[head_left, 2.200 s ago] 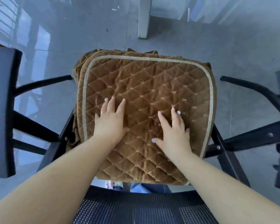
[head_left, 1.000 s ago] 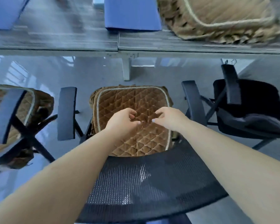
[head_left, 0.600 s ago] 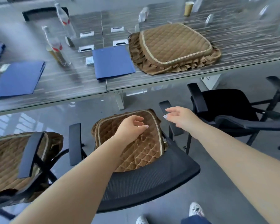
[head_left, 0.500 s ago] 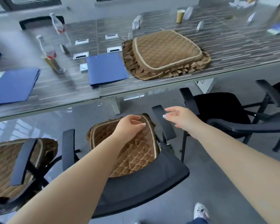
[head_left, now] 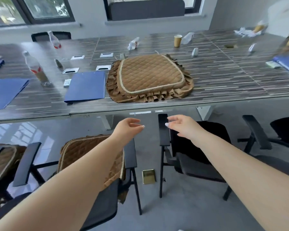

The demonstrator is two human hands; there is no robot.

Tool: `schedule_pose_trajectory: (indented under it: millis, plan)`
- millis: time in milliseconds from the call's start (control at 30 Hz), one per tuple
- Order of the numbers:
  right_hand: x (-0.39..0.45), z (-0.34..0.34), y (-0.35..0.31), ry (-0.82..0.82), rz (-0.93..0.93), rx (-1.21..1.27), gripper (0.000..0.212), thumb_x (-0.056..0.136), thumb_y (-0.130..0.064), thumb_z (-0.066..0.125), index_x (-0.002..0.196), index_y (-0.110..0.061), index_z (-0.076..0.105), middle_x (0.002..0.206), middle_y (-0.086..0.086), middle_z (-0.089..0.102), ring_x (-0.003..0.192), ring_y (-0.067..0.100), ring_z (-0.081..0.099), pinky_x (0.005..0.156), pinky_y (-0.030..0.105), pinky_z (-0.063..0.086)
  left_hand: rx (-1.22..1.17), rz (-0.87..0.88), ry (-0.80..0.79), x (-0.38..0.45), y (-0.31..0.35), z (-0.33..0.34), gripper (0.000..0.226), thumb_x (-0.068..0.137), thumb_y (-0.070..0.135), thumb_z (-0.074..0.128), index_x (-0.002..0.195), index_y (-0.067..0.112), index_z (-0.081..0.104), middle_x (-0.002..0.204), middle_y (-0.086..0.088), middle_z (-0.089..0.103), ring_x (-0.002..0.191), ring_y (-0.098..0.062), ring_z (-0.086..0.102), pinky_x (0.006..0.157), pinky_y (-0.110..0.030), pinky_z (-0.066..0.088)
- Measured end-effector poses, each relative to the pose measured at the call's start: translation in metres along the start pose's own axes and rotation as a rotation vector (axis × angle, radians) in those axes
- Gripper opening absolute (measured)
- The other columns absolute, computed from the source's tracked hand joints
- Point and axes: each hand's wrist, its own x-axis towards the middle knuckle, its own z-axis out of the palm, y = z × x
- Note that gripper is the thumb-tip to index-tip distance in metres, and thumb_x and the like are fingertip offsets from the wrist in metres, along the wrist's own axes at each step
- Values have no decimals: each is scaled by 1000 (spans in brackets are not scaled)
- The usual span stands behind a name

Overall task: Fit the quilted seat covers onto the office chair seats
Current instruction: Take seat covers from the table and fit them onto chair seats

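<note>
A brown quilted seat cover [head_left: 148,77] with a ruffled skirt lies flat on the long table [head_left: 223,77]. Both my hands hover in the air below the table's front edge, empty with fingers loosely curled: my left hand [head_left: 127,129] and my right hand [head_left: 182,125]. Under my left forearm, a chair seat wears a fitted brown cover [head_left: 78,152]. At the far left another chair carries a cover [head_left: 3,157]. To the right stands a black office chair [head_left: 198,147] with a bare seat.
Blue folders [head_left: 86,86] [head_left: 4,92], plastic bottles [head_left: 36,69], a paper cup [head_left: 177,40] and small items sit on the table. A further black chair [head_left: 284,130] stands at the right. A brass floor box [head_left: 148,176] lies between the chairs.
My hands lifted off the fitted cover and rose toward the table. My view swung up and right, so the table cover and the bare chair now sit centrally.
</note>
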Motion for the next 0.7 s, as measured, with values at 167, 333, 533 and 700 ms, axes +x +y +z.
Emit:
schedule_pose_trajectory:
  millis: [167,333,533,700]
  plan:
    - [30,-52,2,-16,-19,-22,31,84,-33,68,113,-30,60,94,-15,60,91,4,56,92,32,45,-7,8,82,13,29,35,33,83,33,69,114,26,63,96,13,68,83,0,61,58,-14,42]
    - [67,-73,2,-36,-21,-14,27,82,-33,71,106,-32,61,95,-12,60,88,3,55,88,30,46,-57,-39,133,36,37,40,32,83,32,70,114,25,63,98,10,68,88,-2,61,64,-18,44]
    - [125,-95,-7,-32,-6,-76,31,83,-31,69,113,-29,61,96,-12,60,88,3,55,90,32,47,-105,-96,156,95,39,26,35,84,29,69,118,22,62,102,7,67,93,-7,61,77,-25,46]
    - [204,-112,-31,32,13,-123,34,85,-26,68,117,-19,61,108,2,62,89,11,56,87,30,45,-121,-113,196,182,48,-7,32,84,27,70,114,19,63,102,4,69,93,-10,63,76,-27,50]
